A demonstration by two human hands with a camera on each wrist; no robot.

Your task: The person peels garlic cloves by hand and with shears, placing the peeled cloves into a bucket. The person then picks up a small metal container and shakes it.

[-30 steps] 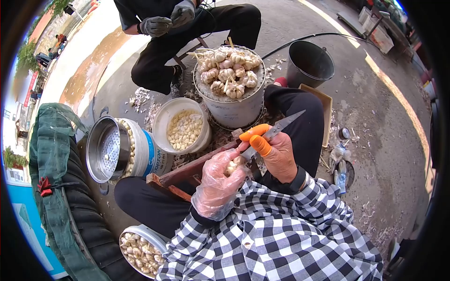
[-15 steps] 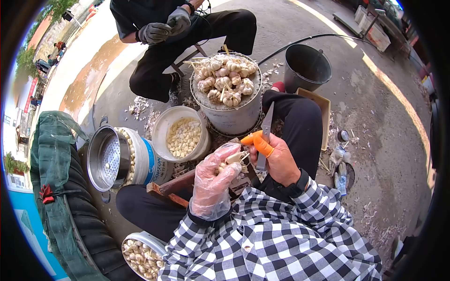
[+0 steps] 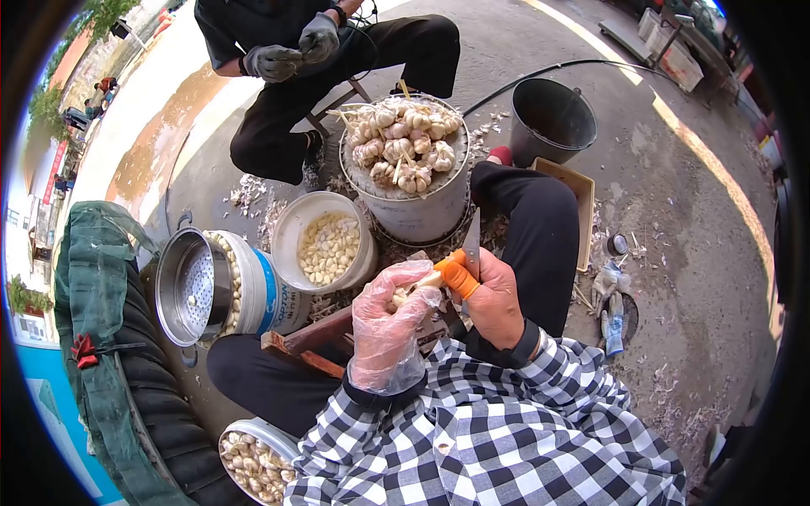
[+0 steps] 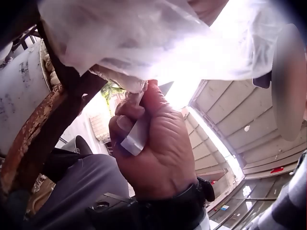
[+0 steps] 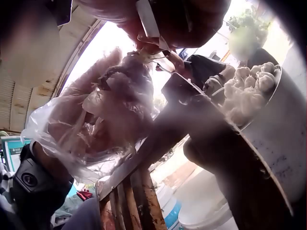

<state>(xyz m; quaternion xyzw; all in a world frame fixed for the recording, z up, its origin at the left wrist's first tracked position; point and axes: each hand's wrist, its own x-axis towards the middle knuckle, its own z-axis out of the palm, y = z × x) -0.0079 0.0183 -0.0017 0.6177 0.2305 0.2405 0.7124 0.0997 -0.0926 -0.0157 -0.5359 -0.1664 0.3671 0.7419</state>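
In a clear plastic glove, the left hand [image 3: 381, 331] curls round a garlic bulb [image 3: 410, 295] over the wooden stand. The right hand [image 3: 496, 305], with orange covers [image 3: 459, 277] on thumb and finger, grips a knife [image 3: 472, 243] whose blade points up and away. Its covered fingertips meet the garlic at the left hand's fingers. From the left wrist view, the right hand [image 4: 160, 143] is curled round the flat metal knife [image 4: 138, 136]. The gloved left hand [image 5: 103, 112] fills the middle of the right wrist view, its garlic mostly hidden.
Whole bulbs sit on an upturned-looking bucket [image 3: 413, 207] ahead. Peeled cloves lie in a white tub [image 3: 291, 244], beside a steel strainer [image 3: 160, 287]. Another tub of garlic [image 3: 291, 443] is lower left. A black bucket [image 3: 540, 148] stands right; a gloved person [image 3: 261, 110] sits opposite.
The garlic first shifted upward in the left hand as the right hand drew back. Now the right hand is back against it, with the blade turned from slanting right to nearly upright.
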